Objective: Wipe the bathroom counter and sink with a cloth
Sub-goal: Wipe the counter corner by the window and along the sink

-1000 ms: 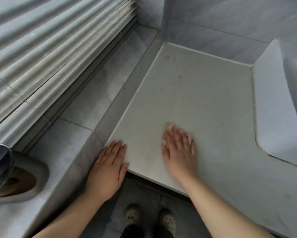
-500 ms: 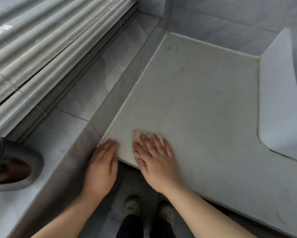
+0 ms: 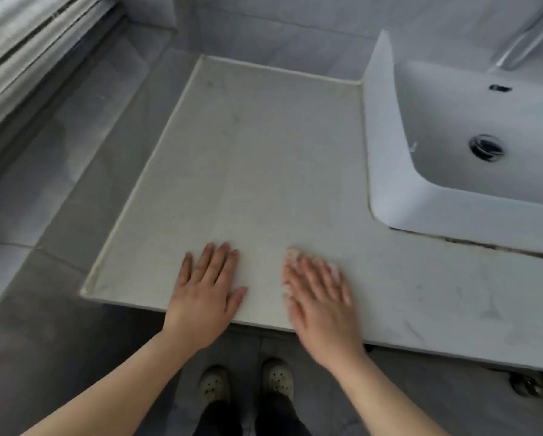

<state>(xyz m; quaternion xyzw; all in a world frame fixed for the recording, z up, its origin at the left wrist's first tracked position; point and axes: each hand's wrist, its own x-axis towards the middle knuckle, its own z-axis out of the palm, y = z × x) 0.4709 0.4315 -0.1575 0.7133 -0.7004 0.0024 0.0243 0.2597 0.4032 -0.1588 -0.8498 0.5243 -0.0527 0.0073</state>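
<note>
My two hands lay flat, fingers straight: left hand (image 3: 205, 291) on off-white stone tabletop (image 3: 248, 168), right hand (image 3: 320, 297) pressing one pale pink cloth (image 3: 293, 253), mostly hidden. One white rectangular sink (image 3: 381, 136).

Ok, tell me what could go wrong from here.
The small cloth barely shows under the right hand; it may bunch or slip out. Strokes near the front edge of the counter could push dirt onto the shoes. The dark seam under the sink may escape flat swipes.
</note>
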